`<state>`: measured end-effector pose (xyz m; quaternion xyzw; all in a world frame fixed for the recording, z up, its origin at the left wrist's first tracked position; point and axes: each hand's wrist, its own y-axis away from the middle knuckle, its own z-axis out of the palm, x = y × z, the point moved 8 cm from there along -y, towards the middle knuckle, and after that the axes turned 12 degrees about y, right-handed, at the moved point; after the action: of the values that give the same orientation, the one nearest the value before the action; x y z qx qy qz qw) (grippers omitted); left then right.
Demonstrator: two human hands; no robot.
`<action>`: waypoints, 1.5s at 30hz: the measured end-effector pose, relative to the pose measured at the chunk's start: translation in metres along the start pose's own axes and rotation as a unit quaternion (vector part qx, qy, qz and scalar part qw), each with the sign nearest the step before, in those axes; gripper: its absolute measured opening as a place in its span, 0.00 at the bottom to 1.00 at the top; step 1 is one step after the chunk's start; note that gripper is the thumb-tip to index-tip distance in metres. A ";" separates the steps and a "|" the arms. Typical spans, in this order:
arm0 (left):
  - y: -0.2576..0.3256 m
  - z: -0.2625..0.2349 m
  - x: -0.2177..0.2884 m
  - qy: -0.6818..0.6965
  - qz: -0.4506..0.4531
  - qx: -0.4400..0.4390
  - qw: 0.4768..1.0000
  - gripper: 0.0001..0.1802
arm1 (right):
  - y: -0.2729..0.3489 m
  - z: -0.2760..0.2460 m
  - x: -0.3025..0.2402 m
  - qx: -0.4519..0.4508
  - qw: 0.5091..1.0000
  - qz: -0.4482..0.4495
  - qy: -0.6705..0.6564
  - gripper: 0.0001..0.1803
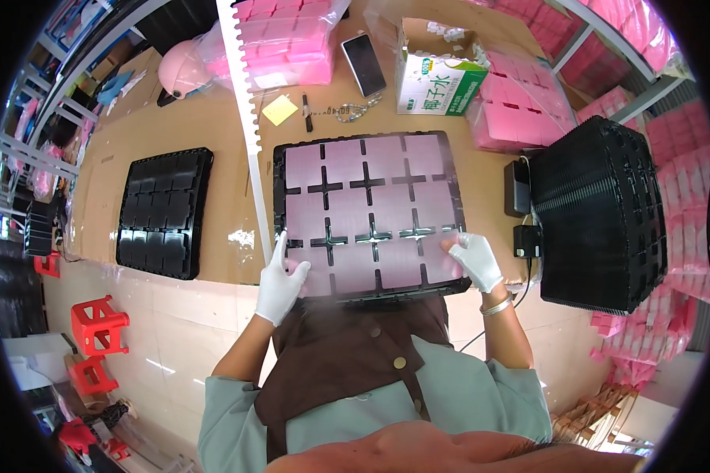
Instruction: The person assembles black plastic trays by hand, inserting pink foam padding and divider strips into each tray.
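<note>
Directly before me on the table lies a black plastic tray (279, 169) with cross-shaped ribs. Flat pinkish-lilac pieces (383, 214) fill its compartments. My left hand (282, 277), in a white glove, rests at the tray's near left edge, index finger stretched along the rim and thumb apart. At the near right edge is my right hand (476, 260), also gloved, with its fingers bent together and the bare fingertips over the tray. Whatever those fingers pinch, if anything, is too small to tell.
An empty black tray (164, 213) lies left, beyond a white toothed strip (248, 118). A tall stack of black trays (599, 221) stands right, beside a small black device (517, 189) and a corded adapter (527, 241). Behind are a carton (438, 75), phone (364, 66), pen (308, 114) and pink bagged packs (288, 43).
</note>
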<state>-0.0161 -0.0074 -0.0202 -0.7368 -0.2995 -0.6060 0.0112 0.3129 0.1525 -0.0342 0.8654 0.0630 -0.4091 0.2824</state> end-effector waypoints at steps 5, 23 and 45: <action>0.003 -0.004 -0.002 -0.012 -0.004 0.008 1.000 0.40 | 0.000 0.004 0.001 -0.027 0.999 0.012 -0.015 0.10; -0.013 -0.023 0.063 -0.253 0.241 0.063 0.935 0.33 | 0.002 -0.063 -0.035 0.298 0.889 -0.127 0.323 0.21; -0.132 0.043 0.058 -0.479 0.354 0.013 0.803 0.37 | -0.096 0.017 -0.102 0.140 0.782 -0.232 0.562 0.48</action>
<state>-0.0332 0.1422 -0.0248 -0.9879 0.0065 -0.1260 0.0898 0.2022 0.2358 -0.0091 0.9311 0.3516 0.0918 -0.0310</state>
